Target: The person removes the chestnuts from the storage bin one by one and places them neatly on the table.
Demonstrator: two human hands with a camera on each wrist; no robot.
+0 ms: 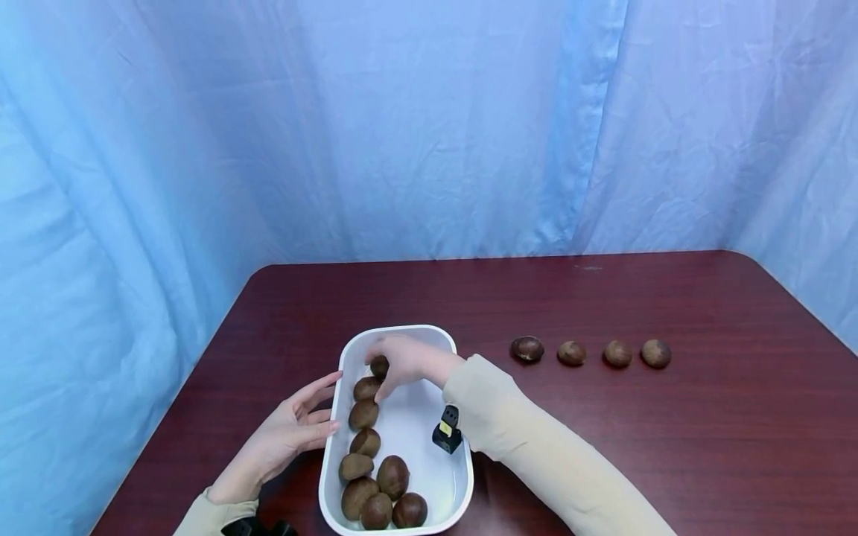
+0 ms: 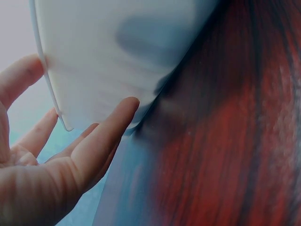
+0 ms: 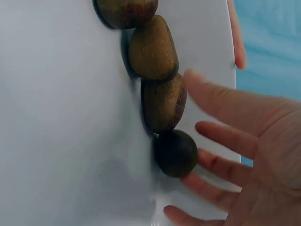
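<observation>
Brown chestnuts point(image 1: 364, 415) form a row along the left wall of a white rectangular tray point(image 1: 429, 417), with several more point(image 1: 393, 477) grouped at its near end. Reaching into the far end, my right hand point(image 1: 405, 362) is beside the farthest chestnut point(image 3: 176, 153). In the right wrist view, its fingertips touch that dark chestnut's side while the thumb stays apart, near another chestnut point(image 3: 164, 102). My left hand point(image 1: 295, 429) rests against the tray's left outer side. Its fingers point(image 2: 30, 73) reach the rim, and the thumb lies along the outer wall point(image 2: 94, 66).
To the right of the tray, several chestnuts point(image 1: 617, 353) lie spaced in a row on the dark red wooden table point(image 1: 704, 432). Blue curtains point(image 1: 429, 134) hang behind and at the sides. The right forearm crosses over the tray's right rim.
</observation>
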